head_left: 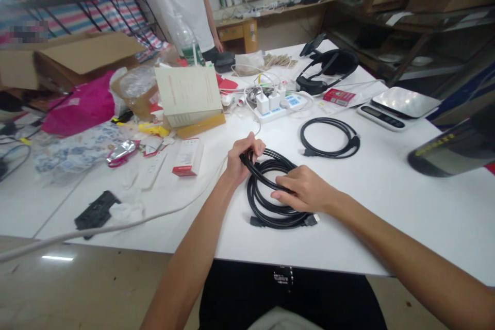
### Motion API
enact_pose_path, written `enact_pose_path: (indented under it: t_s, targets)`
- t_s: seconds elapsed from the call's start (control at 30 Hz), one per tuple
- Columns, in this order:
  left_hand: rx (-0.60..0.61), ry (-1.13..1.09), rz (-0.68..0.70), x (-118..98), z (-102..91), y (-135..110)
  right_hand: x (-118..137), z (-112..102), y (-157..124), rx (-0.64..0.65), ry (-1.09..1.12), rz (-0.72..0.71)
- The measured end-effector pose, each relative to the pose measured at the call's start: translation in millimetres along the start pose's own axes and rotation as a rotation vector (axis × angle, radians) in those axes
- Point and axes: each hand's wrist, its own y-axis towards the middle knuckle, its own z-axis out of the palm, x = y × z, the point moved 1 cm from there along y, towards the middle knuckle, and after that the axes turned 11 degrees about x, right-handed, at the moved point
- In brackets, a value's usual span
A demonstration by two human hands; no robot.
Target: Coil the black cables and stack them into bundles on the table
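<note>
My left hand (243, 157) is closed around the upper left of a bundle of black cable strands. Lower on the right, my right hand (303, 189) grips the same strands with thumb and fingers. Beneath both hands a coiled black HDMI cable (255, 201) lies on the white table, its connector ends at the lower left and lower right. Whether the held strands belong to that coil, I cannot tell. A second, smaller black cable coil (329, 119) rests flat beyond my right hand.
A white power strip (280, 107) with chargers stands behind my hands. To the left are a small red-and-white box (188, 157), a cream box (189, 94) and a white cord (162, 214). A scale (400, 105), a dark bottle (452, 147) and a headset (328, 69) sit right. A person (174, 0) stands behind.
</note>
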Motion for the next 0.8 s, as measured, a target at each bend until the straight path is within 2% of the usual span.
enact_pose_path:
  t_s: [0.23, 0.37, 0.53, 0.63, 0.8]
  targets:
    - [0.031, 0.053, -0.018, -1.3, 4.9, -4.5, -2.2, -9.6, -3.7, -0.140, -0.001, -0.026]
    - [0.051, 0.098, -0.136, -1.2, 8.4, -6.2, -4.7, -14.0, -7.0, -0.247, -0.065, -0.008]
    - [0.097, 0.082, -0.188, -5.3, 9.5, -4.5, -1.4, -14.4, -7.8, -0.274, -0.131, -0.030]
    - [0.210, 0.099, -0.241, -8.6, 6.3, -2.8, 2.0, -12.4, -7.2, -0.257, -0.152, -0.079]
    - [0.296, 0.171, -0.283, -9.4, -6.4, -2.6, 3.9, -9.1, -6.9, -0.074, -0.064, -0.034]
